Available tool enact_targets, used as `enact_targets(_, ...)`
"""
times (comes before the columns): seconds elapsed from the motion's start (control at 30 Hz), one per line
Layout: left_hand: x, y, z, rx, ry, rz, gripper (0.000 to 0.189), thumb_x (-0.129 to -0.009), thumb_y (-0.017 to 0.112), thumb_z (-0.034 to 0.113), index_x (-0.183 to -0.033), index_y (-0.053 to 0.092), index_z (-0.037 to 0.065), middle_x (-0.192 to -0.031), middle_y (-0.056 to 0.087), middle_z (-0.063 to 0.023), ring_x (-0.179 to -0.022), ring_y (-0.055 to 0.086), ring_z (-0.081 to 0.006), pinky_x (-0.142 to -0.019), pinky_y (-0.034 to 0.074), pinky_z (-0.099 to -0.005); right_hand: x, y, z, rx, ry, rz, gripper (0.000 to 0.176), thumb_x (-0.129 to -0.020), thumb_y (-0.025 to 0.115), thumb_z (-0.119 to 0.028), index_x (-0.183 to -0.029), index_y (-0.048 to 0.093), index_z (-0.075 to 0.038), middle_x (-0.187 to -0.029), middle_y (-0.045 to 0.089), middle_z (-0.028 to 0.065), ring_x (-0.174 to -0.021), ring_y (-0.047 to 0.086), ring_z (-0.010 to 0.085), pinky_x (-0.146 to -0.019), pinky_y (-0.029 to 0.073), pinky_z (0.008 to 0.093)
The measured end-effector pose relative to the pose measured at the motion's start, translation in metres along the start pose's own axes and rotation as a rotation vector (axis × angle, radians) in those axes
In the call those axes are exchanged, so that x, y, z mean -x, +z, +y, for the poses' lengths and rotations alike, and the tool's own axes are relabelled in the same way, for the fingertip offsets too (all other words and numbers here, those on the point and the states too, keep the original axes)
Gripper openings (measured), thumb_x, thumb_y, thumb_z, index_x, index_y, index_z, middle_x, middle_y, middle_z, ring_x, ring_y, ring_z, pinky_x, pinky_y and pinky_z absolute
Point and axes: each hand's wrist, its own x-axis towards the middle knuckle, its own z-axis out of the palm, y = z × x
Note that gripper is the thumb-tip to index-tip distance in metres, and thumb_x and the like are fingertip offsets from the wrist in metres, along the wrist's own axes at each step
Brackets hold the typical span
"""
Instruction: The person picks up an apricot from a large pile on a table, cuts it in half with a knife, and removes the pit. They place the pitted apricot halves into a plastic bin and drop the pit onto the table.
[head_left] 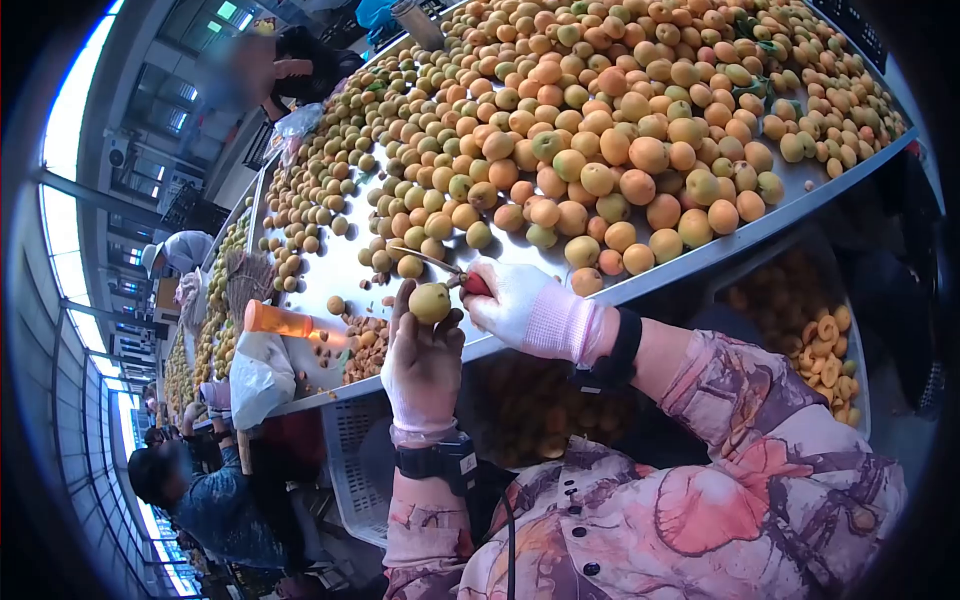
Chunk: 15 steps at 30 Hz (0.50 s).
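Grip-wise, left hand (424, 368) has its gloved fingertips closed round one apricot (430, 302), held up at centre frame just in front of the counter (350, 275) edge. Right hand (520, 305) is wrapped tight on a red-handled knife (470, 284), blade pointing toward the upper left, just over the fruit. I'd guess that apricot is light, softish and easy to bruise, so fingertips round its sides with gentle pressure seems right. Just past it, a brownish heap of pits (365, 340) sits on the steel, then the huge apricot pile (600, 130) fills the upper right.
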Motion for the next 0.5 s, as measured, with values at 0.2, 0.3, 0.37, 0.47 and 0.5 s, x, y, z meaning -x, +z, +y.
enact_targets(0.2,0.036,-0.036,-0.003,0.102,0.007,0.082,0.047,-0.101,0.058,0.037,-0.138,0.050,0.009,-0.124,0.059,-0.0061,-0.098,0.057,-0.0191,-0.086,0.048,-0.0313,0.015,0.028,-0.005,-0.016,-0.094,-0.086,0.022,-0.089,0.057,-0.018,-0.098,0.061,0.002,-0.092,0.065,0.0262,-0.092,0.064,0.0435,-0.081,0.051,0.0452)
enact_targets(0.3,0.043,-0.015,-0.008,0.142,0.044,0.163,0.045,-0.100,0.059,0.038,-0.132,0.055,0.005,-0.126,0.063,-0.0068,-0.104,0.062,-0.0194,-0.086,0.051,-0.0291,0.021,0.035,-0.010,0.027,-0.133,-0.112,0.022,-0.087,0.057,-0.016,-0.099,0.062,0.002,-0.097,0.065,0.0265,-0.095,0.063,0.0439,-0.084,0.051,0.0456)
enact_targets(0.37,0.048,-0.017,-0.005,0.194,0.012,0.100,0.045,-0.100,0.059,0.036,-0.131,0.055,0.004,-0.126,0.063,-0.0071,-0.107,0.062,-0.0182,-0.085,0.051,-0.0279,0.023,0.036,-0.011,0.024,-0.113,-0.141,0.023,-0.087,0.057,-0.016,-0.100,0.062,0.002,-0.098,0.065,0.0265,-0.097,0.063,0.0440,-0.086,0.051,0.0462)
enact_targets(0.47,0.054,-0.025,-0.004,0.128,-0.001,0.128,0.044,-0.099,0.063,0.034,-0.131,0.055,0.006,-0.120,0.062,-0.0042,-0.102,0.059,-0.0160,-0.089,0.048,-0.0292,0.024,0.041,-0.009,0.032,-0.128,-0.133,0.024,-0.087,0.057,-0.016,-0.103,0.062,0.002,-0.100,0.065,0.0270,-0.099,0.063,0.0442,-0.088,0.050,0.0467)
enact_targets(0.5,0.055,-0.025,-0.004,0.082,0.000,0.159,0.043,-0.098,0.065,0.034,-0.130,0.055,0.007,-0.117,0.062,-0.0026,-0.100,0.058,-0.0151,-0.091,0.047,-0.0302,0.024,0.042,-0.008,0.036,-0.140,-0.123,0.025,-0.087,0.057,-0.017,-0.103,0.062,0.002,-0.100,0.065,0.0272,-0.100,0.063,0.0442,-0.088,0.050,0.0468)
